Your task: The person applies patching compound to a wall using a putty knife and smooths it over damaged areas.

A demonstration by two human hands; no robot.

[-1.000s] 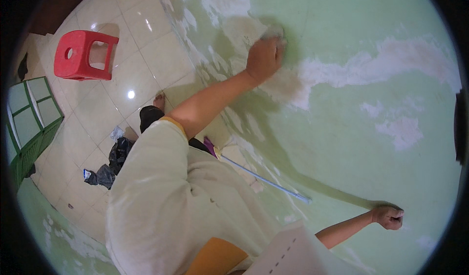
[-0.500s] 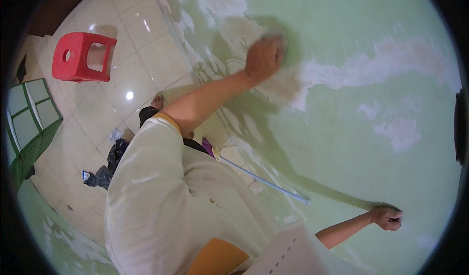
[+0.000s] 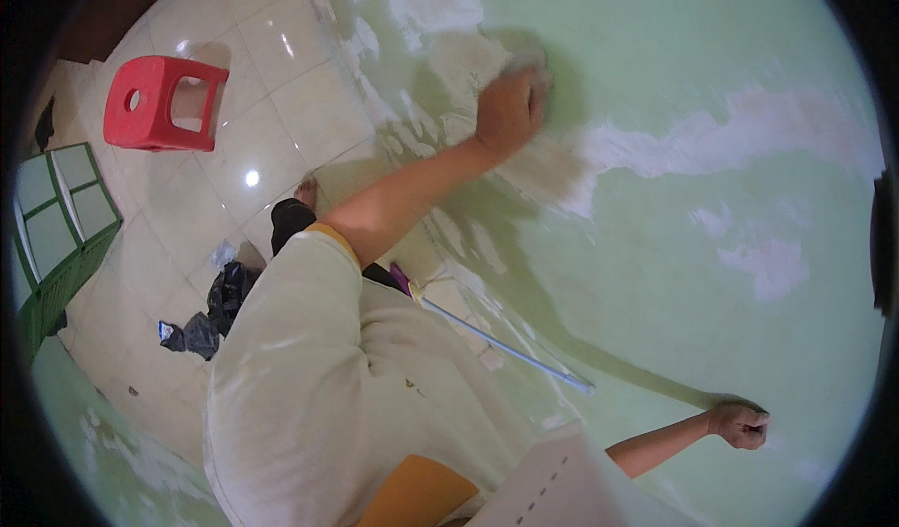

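- The left hand is pressing flat-knuckled against the pale green painted wall, fingers curled over something too hidden to tell; whether it is grasping anything cannot be told.
- It is sitting on a scraped whitish patch of bare plaster that is running rightward across the wall.
- The right hand is clenching into a fist, resting against the wall lower down, well apart from the left.
- A long blue-handled stick is leaning near the wall's base.
- A red plastic stool is standing on the glossy cream floor tiles.
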